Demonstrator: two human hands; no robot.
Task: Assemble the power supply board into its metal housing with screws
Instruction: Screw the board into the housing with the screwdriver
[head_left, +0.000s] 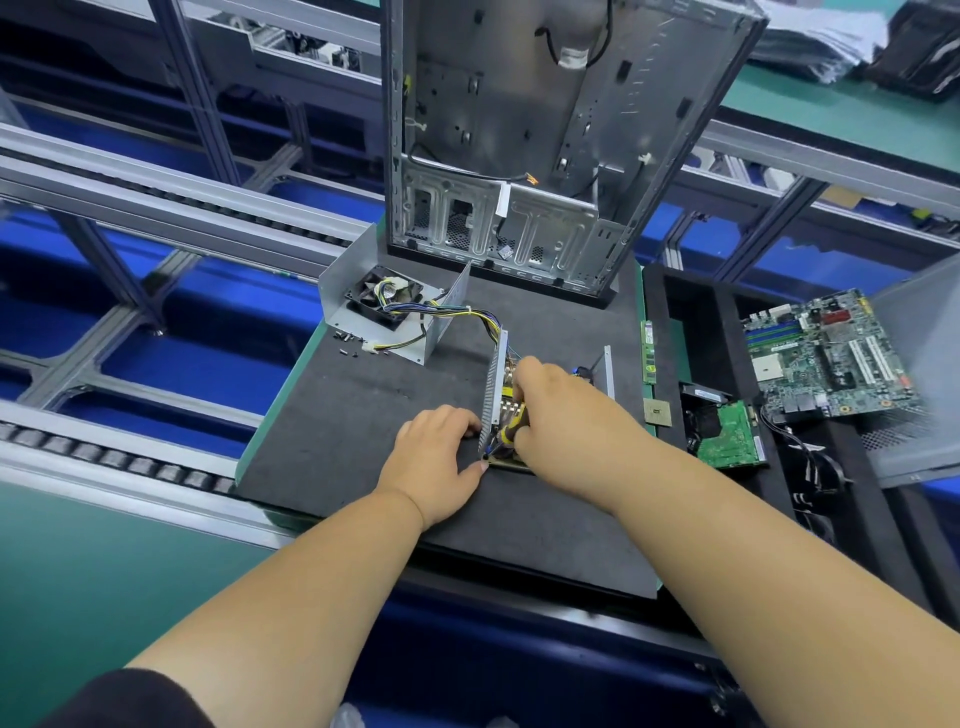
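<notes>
Landmark for all positions: the dark grey foam work mat (363, 415) on the green bench.

Far-left part of the mat: a bent grey sheet-metal cover with a black fan (387, 304) mounted in it. Small dark loose screws (347, 340) lie just beside it, toward the mat's left edge. A bundle of yellow, blue and black wires (462, 312) runs from the fan cover toward the mat's centre.

Centre of the mat: the perforated grey metal housing (493, 395), with the power supply board (511, 387) seated inside it. Its long axis runs from the near edge of the mat toward the far edge.

The left hand (436, 462) lies flat on the mat against the housing's near-left corner, fingers and thumb extended and touching the perforated wall; it braces rather than grips.

The right hand (558, 421) reaches over the housing from the right, fingers curled around a yellow-and-black-handled screwdriver (506, 434). The tool slants down and leftward to the housing's near corner, immediately beside the left thumb. The tip and screw are too small to make out.

Judgement: a corner screw is being driven; the right hand is the working hand, and the screw point lies between both hands.

Right of the mat: a green motherboard (826, 358) in a black tray.
</notes>
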